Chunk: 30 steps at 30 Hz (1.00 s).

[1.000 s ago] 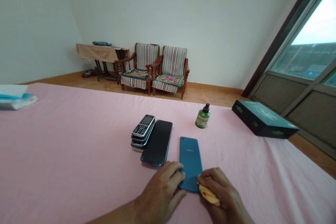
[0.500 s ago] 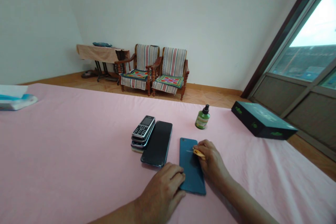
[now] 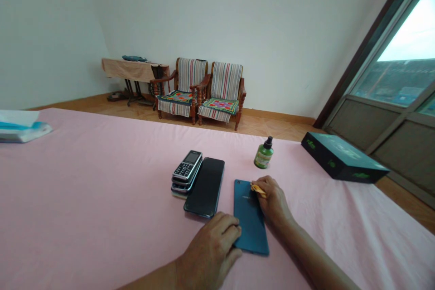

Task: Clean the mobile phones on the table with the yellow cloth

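A blue phone (image 3: pixel 250 224) lies back side up on the pink sheet, its camera at the far end. My left hand (image 3: pixel 213 245) grips its left edge near the bottom, fingers bent and the thumb below. A small yellow cloth (image 3: pixel 258 190) is pinched in my right hand (image 3: pixel 273 198), pressed on the phone's back near its top right. Left of it lies a black phone (image 3: pixel 205 186), screen up. Against that one stands a stack of small phones, with a silver-and-black keypad phone (image 3: pixel 187 165) on top.
A green spray bottle (image 3: pixel 263 154) with a black cap stands beyond the blue phone. The black box (image 3: pixel 343 156) sits at the right edge of the pink sheet (image 3: pixel 102 190). A white-and-blue packet (image 3: pixel 22 129) lies far left. Two wooden chairs (image 3: pixel 222 84) stand by the wall.
My right hand has slid the cloth a little toward the blue phone's top edge. My left hand stays at the phone's left edge. The whole view has shifted slightly.
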Available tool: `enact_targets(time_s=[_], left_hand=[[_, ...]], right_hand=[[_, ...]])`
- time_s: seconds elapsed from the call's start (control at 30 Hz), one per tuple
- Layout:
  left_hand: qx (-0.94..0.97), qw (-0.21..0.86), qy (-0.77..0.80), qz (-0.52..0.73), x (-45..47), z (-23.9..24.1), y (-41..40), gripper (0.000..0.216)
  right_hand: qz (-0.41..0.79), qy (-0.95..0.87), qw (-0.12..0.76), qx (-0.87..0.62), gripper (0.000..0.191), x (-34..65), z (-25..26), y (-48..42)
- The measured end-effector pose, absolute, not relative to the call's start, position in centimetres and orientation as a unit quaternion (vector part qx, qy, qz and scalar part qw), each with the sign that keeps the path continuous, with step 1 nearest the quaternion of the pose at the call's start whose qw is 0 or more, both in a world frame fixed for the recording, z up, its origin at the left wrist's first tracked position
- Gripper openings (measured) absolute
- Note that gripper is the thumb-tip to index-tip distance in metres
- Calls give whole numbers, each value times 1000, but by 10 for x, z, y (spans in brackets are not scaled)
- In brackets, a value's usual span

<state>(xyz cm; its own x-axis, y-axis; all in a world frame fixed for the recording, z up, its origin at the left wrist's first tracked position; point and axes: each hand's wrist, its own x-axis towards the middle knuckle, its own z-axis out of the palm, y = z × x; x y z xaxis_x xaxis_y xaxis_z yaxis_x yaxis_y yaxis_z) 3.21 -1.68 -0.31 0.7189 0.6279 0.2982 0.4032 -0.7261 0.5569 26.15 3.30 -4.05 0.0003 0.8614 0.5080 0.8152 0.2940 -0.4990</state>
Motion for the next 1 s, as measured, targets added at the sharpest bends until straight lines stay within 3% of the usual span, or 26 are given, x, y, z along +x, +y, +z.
enact_targets(time_s=[1.0], left_hand=[[898, 231, 284, 244, 34, -1, -16, 32]], right_hand=[[143, -722, 389, -554, 35, 241, -39, -63]])
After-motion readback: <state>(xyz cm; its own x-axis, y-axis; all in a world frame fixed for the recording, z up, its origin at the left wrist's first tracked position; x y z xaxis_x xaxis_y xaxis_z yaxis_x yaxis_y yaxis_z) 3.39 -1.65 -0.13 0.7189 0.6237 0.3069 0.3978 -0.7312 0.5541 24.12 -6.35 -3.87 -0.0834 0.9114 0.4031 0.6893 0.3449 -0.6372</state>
